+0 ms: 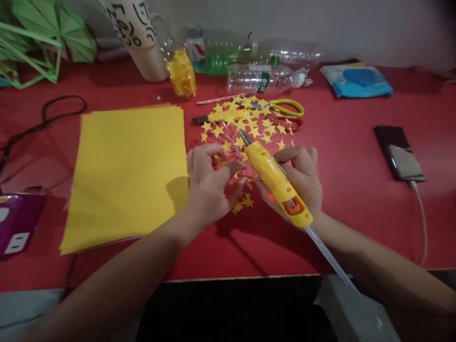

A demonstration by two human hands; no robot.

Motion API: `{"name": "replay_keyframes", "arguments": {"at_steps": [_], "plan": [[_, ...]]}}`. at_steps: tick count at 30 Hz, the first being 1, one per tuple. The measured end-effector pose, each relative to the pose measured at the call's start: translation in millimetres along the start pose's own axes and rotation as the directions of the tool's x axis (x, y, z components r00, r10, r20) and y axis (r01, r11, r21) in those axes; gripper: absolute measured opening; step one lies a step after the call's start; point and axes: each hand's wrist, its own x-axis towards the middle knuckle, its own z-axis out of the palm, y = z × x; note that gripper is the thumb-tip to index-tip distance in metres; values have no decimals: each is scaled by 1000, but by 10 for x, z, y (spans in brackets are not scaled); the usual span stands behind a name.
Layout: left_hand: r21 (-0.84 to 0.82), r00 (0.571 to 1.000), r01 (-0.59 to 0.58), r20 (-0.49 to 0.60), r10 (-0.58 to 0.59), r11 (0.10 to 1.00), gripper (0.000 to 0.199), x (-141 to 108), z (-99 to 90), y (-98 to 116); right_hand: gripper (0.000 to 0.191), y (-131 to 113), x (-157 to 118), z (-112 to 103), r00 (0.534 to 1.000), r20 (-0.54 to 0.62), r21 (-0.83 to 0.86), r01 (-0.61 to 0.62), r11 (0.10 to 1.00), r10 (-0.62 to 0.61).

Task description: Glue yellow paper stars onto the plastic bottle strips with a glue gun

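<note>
From here I can see the left hand [213,185] half curled, thumb and fingertips drawn in close together; whether a star is pinched there I can't tell. Facing it, the right hand [308,178] is closed around the yellow glue gun [276,183], partly hidden behind it, with the nozzle pointing up past the left fingertips and a clear glue stick [329,256] trailing out the back. Yellow stars [247,101] lie scattered just beyond both hands, a few more just below the left fingertips. The scissors [297,105] lie among the far stars, beyond the right hand. Yellow paper [131,171] is stacked left of the left hand, and a phone [399,152] lies well right of the right one, on the red table [213,256].
</note>
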Motion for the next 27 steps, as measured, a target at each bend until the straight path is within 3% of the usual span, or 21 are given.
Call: {"name": "replay_keyframes", "arguments": {"at_steps": [6,11,17,27], "plan": [[-14,998,47,44,-47,999,17,-6,30,33,19,5,30,38,996,-35,-83,75,994,-78],[-61,993,115,29,-113,991,10,4,31,63,20,20,18,37,995,11,-144,99,985,-98],[-37,998,60,-7,-60,998,10,4,54,50,14,56,0,43,992,-29,-182,117,976,-124],[-11,999,5,-42,-5,1000,4,5,92,37,10,31,12,2,996,25,-213,85,973,-81]]}}
